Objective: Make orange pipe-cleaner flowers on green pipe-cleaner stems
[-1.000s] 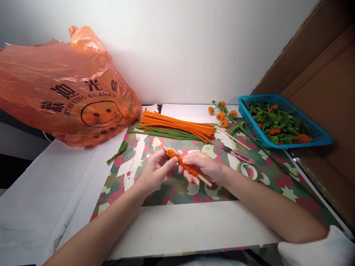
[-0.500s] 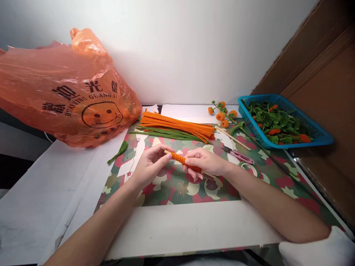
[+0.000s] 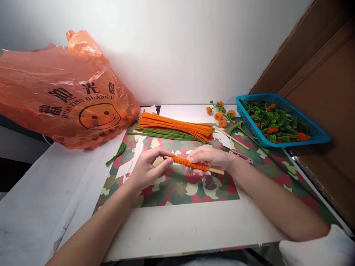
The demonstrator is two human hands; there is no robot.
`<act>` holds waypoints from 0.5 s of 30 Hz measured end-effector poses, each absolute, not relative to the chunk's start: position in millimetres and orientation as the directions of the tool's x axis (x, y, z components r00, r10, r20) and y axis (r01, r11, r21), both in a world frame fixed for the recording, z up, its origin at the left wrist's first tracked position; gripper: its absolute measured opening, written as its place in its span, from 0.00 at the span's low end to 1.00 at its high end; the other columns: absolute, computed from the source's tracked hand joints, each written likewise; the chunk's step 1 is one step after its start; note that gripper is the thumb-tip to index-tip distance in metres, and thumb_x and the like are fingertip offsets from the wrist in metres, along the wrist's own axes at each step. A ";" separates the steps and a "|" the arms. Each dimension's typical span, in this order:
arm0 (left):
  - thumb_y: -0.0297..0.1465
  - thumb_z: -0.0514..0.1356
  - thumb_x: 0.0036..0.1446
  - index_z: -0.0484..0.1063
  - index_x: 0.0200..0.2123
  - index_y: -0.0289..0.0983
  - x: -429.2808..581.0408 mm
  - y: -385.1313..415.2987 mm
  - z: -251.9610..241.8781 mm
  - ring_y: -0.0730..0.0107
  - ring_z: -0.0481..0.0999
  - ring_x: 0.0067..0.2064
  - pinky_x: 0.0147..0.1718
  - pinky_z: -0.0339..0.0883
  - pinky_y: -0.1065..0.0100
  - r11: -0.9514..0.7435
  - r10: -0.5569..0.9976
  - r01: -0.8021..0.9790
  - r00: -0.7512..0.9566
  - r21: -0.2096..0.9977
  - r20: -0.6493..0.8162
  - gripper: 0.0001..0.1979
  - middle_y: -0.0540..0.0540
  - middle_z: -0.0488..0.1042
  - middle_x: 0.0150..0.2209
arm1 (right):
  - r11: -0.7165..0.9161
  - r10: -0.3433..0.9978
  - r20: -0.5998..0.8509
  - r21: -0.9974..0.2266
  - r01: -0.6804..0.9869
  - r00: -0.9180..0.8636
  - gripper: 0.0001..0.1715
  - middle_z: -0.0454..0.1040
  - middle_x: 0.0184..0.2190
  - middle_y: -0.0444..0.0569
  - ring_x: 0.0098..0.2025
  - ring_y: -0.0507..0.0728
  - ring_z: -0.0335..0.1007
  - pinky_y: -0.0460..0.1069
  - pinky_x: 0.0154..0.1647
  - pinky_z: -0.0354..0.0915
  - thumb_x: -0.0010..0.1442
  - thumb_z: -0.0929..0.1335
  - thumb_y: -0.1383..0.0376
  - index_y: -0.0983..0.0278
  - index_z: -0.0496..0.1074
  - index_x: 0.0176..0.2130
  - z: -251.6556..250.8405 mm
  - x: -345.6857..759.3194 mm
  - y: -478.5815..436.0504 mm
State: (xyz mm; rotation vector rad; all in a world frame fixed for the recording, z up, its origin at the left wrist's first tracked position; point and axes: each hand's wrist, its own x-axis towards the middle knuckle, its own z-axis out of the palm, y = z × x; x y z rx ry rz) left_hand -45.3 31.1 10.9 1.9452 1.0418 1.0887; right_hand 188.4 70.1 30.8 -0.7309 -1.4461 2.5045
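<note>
An orange pipe cleaner (image 3: pixel 181 160) is coiled tightly around a thin wooden stick (image 3: pixel 216 171), held nearly level above the mat. My left hand (image 3: pixel 151 164) pinches the left end of the stick and coil between thumb and forefinger. Around the middle of the coil, my right hand (image 3: pixel 206 159) is closed, its thumb on top and fingers curled below. The bare stick sticks out to the right, under my right hand. Behind my hands lies a bundle of orange pipe cleaners (image 3: pixel 174 123), with green pipe cleaners (image 3: pixel 172 134) along its front.
An orange plastic bag (image 3: pixel 83 92) stands at left, near a green twisted leaf (image 3: pixel 116 153). At right are a blue basket (image 3: pixel 291 142) of green and orange pieces, a flower stem (image 3: pixel 219 115), another wooden stick (image 3: pixel 233 138) and pink-handled scissors (image 3: pixel 241 155). A camouflage-patterned mat (image 3: pixel 172 190) covers the table.
My right hand has shifted slightly up and right along the coil. More of the orange coil and the stick's right end now show. The view has moved slightly.
</note>
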 end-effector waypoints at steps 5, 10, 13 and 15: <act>0.29 0.59 0.58 0.74 0.35 0.38 -44.0 30.9 14.2 0.73 0.74 0.30 0.30 0.66 0.72 -0.440 0.882 0.359 0.344 0.823 0.322 0.03 0.50 0.76 0.30 | -0.478 0.368 -0.313 -0.871 0.111 -0.875 0.10 0.68 0.15 0.40 0.12 0.46 0.59 0.42 0.14 0.58 0.59 0.64 0.64 0.69 0.69 0.30 32.6 185.2 65.2; 0.31 0.59 0.58 0.74 0.34 0.38 -44.5 30.3 15.2 0.74 0.73 0.27 0.27 0.65 0.73 -0.425 0.890 0.384 0.341 0.820 0.302 0.04 0.51 0.76 0.29 | -0.335 0.455 -0.305 -0.929 0.156 -0.837 0.10 0.65 0.15 0.39 0.14 0.44 0.56 0.40 0.13 0.52 0.59 0.62 0.67 0.68 0.66 0.28 34.9 184.0 60.3; 0.31 0.59 0.58 0.74 0.34 0.38 -44.2 29.8 16.5 0.73 0.74 0.28 0.28 0.66 0.73 -0.428 0.891 0.396 0.335 0.813 0.306 0.05 0.50 0.76 0.29 | -0.271 0.486 -0.312 -0.942 0.199 -0.816 0.09 0.63 0.15 0.37 0.14 0.44 0.54 0.40 0.12 0.49 0.59 0.62 0.68 0.67 0.65 0.27 35.8 183.9 58.8; 0.32 0.59 0.58 0.74 0.34 0.38 -43.6 29.9 17.4 0.73 0.74 0.28 0.28 0.66 0.72 -0.430 0.891 0.406 0.331 0.806 0.309 0.05 0.50 0.77 0.29 | -0.225 0.505 -0.305 -0.950 0.217 -0.808 0.08 0.62 0.14 0.36 0.14 0.44 0.53 0.40 0.12 0.48 0.58 0.62 0.69 0.66 0.65 0.28 35.9 183.9 58.2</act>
